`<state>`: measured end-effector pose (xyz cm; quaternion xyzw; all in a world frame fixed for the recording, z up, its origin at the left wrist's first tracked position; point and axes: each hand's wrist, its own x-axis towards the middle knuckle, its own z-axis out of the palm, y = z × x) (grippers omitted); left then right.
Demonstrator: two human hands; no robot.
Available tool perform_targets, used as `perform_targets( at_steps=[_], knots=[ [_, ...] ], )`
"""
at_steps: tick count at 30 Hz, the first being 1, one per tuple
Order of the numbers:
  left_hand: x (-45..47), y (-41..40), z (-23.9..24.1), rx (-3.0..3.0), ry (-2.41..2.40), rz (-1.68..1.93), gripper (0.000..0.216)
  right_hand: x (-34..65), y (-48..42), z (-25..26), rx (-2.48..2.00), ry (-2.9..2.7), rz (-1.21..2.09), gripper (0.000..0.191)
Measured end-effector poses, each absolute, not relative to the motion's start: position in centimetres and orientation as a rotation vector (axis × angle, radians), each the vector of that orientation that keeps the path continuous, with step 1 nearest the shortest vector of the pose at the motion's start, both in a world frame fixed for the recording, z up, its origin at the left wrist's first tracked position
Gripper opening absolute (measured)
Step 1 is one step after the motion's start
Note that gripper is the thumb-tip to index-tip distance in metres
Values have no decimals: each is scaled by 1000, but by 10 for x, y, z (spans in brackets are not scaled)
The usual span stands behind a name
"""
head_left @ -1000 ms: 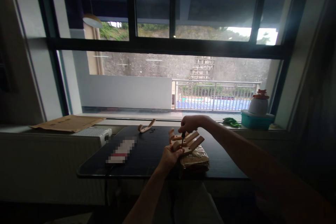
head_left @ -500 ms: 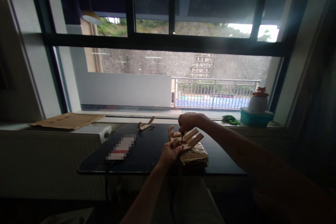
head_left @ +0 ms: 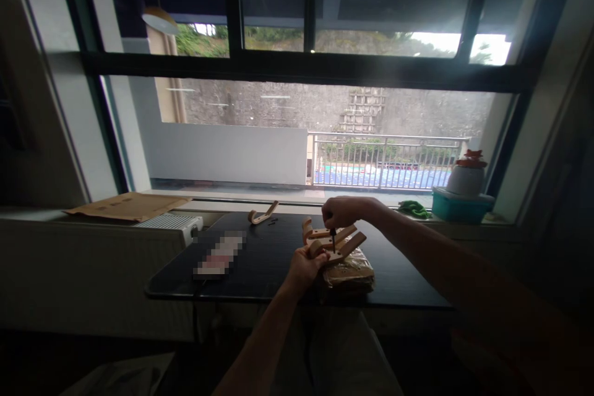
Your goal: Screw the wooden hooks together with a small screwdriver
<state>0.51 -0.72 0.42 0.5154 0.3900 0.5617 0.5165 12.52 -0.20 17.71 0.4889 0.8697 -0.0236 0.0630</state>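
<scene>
My left hand point(head_left: 304, 267) is closed around the near end of a wooden rack with several hook pegs point(head_left: 341, 244), held over the dark table point(head_left: 260, 260). My right hand point(head_left: 341, 211) is closed on the handle of a small screwdriver point(head_left: 333, 236), whose dark shaft points straight down onto the wood. A brown paper-wrapped packet point(head_left: 349, 273) lies under the rack. A single loose wooden hook point(head_left: 262, 215) rests near the table's far edge, with small dark screws point(head_left: 273, 221) beside it.
A blurred flat packet point(head_left: 219, 253) lies on the table's left half. A white box point(head_left: 171, 223) and a cardboard sheet point(head_left: 130, 205) sit on the left sill. On the right sill stand a teal box point(head_left: 461, 205), a white pot point(head_left: 466, 178) and a green cloth point(head_left: 414, 208).
The view has shifted slightly, so everything sits a little to the right. Both hands keep their grip on the rack and the screwdriver over the same spot.
</scene>
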Motion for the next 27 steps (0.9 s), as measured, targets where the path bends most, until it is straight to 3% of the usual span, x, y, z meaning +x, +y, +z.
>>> perform_targets(
  at_steps=[27],
  knots=[
    [6, -10, 9, 1188, 881, 1324, 9, 124, 0, 177, 1539, 2713, -90, 22]
  ],
)
